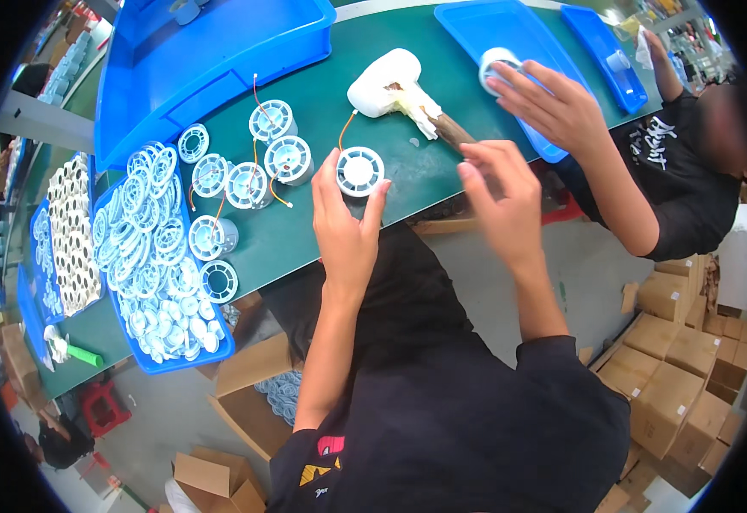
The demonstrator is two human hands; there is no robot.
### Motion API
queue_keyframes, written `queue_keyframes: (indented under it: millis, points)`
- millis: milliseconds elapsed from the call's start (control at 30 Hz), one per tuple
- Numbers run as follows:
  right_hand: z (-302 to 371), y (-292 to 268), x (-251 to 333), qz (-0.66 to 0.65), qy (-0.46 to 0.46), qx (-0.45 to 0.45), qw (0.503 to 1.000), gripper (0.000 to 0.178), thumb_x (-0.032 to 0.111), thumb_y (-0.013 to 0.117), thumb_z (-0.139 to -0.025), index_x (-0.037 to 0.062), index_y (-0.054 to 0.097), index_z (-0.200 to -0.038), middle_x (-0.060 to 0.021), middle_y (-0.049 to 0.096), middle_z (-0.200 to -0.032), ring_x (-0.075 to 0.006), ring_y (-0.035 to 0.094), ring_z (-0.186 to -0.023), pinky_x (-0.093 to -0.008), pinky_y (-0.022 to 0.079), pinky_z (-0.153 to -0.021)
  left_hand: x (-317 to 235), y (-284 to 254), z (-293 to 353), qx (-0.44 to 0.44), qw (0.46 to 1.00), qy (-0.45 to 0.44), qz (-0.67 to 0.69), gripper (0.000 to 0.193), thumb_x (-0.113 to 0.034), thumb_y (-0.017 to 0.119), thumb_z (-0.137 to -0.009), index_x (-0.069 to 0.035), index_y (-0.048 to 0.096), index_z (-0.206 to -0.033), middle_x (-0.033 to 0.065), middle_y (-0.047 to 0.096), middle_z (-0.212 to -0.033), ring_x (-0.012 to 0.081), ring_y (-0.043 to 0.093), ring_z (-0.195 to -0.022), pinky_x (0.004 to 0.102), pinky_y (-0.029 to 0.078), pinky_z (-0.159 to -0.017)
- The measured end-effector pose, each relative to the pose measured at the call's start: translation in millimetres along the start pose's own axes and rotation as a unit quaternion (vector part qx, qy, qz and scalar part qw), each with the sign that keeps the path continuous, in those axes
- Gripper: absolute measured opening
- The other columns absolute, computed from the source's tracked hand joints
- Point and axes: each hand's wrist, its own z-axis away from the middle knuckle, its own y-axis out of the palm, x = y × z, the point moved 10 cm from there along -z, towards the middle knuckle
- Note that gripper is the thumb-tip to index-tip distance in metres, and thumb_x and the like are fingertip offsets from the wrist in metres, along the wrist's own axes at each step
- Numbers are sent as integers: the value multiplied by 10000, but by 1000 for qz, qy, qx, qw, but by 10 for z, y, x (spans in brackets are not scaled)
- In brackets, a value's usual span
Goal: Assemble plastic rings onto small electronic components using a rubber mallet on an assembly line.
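Observation:
Upright between the fingers and thumb of my left hand (pixel 346 231) is a round, light-blue slotted housing (pixel 361 173) with a white centre. A red-orange wire rises behind it. My right hand (pixel 503 201), slightly blurred, is at the handle end of a mallet (pixel 388 83) whose head is wrapped in white; the thumb stands apart from the fingers. The mallet lies on the green table (pixel 305 231), and fingers hide its handle end. To the left of my left hand stand several similar housings (pixel 247 185), most with thin wires.
A blue tray (pixel 219 346) at left holds piled light-blue rings and caps. Behind stands a large blue bin (pixel 245 77). At right, a co-worker's hand (pixel 561 111) holds a light-blue ring part (pixel 500 67) over another blue tray (pixel 484 26). Cardboard boxes (pixel 660 389) stack on the floor.

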Motion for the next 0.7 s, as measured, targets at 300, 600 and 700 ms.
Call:
queue_keyframes:
  millis: [300, 600, 700]
  points:
    - [-29, -296, -511, 170, 35, -15, 985, 340, 193, 723, -977, -90, 695, -1163, -226, 667, -1166, -394, 642, -1060, -449, 514, -943, -43, 144, -46, 20, 999, 5, 44, 675, -213, 829, -929, 43, 486, -1452, 229, 596, -1324, 371, 642, -1181, 440, 520, -999]
    - [-435, -69, -1075, 94, 129, -34, 987, 701, 407, 783, -933, -101, 591, -1377, -261, 654, -1321, -362, 683, -1101, -426, 546, -940, 13, 41, -37, 4, 999, 1, 48, 640, -207, 813, -941, 32, 508, -1451, 201, 614, -1344, 325, 622, -1234, 407, 478, -1062]
    - [-842, 146, -1069, 44, 96, -31, 994, 759, 414, 832, -876, -90, 573, -1381, -268, 642, -1375, -377, 697, -1033, -428, 562, -918, 19, 5, -33, 4, 999, 1, 45, 637, -201, 812, -941, 34, 508, -1450, 206, 613, -1346, 328, 623, -1236, 407, 479, -1062]
